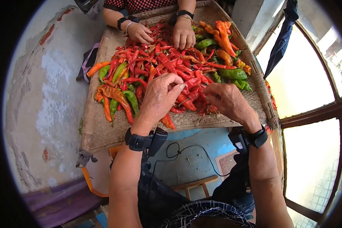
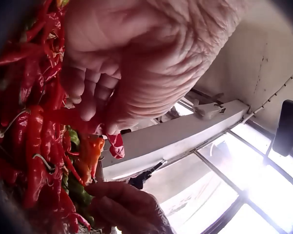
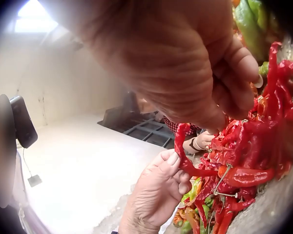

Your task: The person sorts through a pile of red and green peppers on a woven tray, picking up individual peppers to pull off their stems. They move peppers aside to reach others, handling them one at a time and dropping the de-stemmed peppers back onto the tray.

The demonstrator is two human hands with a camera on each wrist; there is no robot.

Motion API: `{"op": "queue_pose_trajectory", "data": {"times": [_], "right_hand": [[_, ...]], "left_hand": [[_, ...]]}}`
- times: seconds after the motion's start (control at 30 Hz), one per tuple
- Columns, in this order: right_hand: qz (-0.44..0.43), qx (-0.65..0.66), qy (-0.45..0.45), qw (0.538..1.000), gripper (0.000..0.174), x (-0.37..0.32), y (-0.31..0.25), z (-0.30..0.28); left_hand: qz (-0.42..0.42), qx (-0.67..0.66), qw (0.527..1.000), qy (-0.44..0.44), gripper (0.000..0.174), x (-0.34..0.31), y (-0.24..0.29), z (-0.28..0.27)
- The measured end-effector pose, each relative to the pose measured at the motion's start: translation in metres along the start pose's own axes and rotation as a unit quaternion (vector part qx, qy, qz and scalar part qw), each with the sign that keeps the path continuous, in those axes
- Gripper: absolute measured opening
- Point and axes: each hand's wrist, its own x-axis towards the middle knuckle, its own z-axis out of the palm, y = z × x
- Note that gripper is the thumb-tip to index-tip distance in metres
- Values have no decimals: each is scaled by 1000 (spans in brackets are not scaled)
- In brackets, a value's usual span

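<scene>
**Left hand pinching a red pepper at the near edge of the heap**

Your left hand (image 1: 159,97) has its fingertips (image 1: 178,85) drawn together against the thumb, and they pinch one red pepper (image 1: 192,83). The left wrist view shows this from below: the fingers are curled in, and a bent end of the pepper (image 2: 116,145) hangs out under them. In the right wrist view the same pepper (image 3: 184,156) curves up from your left fingers in a hook.

Your right hand (image 1: 226,100) sits just beside the left hand, across the pepper. Its fingers (image 3: 239,73) are curled tight, with the tips down among the red pods. I cannot tell whether they actually grip a pod or only rest there.

The pinched pepper lies over the near edge of the pile of peppers (image 1: 167,64), between your two hands. The pile is mostly red and spreads across a woven tray (image 1: 102,129). Green peppers (image 1: 231,74) lie along its right side, orange peppers (image 1: 222,34) sit at the far right corner, and a mixed green and orange cluster lies on the left.

At the far end of the tray a second person's hands (image 1: 183,34) rest on the heap with the fingers bent down into the pods. A window (image 1: 311,159) stands bright to your right.
</scene>
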Motion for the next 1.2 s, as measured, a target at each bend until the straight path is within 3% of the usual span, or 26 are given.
{"op": "queue_pose_trajectory", "data": {"times": [0.07, 0.13, 0.2, 0.27, 0.33, 0.37, 0.4, 0.5, 0.63, 0.8, 0.93, 1.2], "right_hand": [[-10, -14, 9, 1000, 12, 0, 1, -2], [-13, -15, 3, 1000, 12, -1, 2, -1], [-15, -14, -2, 1000, 12, -1, 1, 0], [-5, -30, -20, 999, 12, 0, -2, -1], [-7, -31, -19, 999, 12, 1, -2, 0], [-9, -31, -18, 999, 12, 1, -2, 0], [-10, -31, -20, 999, 12, 2, -3, 1], [12, -13, -42, 999, 12, 2, -6, 4], [-10, 0, -40, 999, 13, 3, -8, 7], [-3, -33, -38, 999, 12, 4, -8, 9], [12, -73, 9, 997, 13, 1, -7, 9], [50, -145, 60, 986, 13, -6, 3, 2]], "left_hand": [[-43, -42, 998, -30, 12, 3, -6, -8], [-108, -259, 960, -16, 13, 6, -6, -19], [-71, -381, 913, 130, 39, 15, -19, -29], [-91, -370, 898, 221, 51, 22, -25, -42], [-121, -302, 922, 208, 57, 18, -53, -45], [-155, -107, 973, 130, 56, 16, -64, -41], [-182, 93, 978, 45, 55, 15, -68, -38], [-54, 247, 965, 76, 34, 7, -77, -15], [-63, 219, 970, 86, 26, 13, -66, -8], [107, 177, 973, 106, 16, 7, -33, 15], [202, 252, 942, 95, 19, -3, -13, 29], [234, 177, 953, 79, 19, -15, 0, 38]]}}
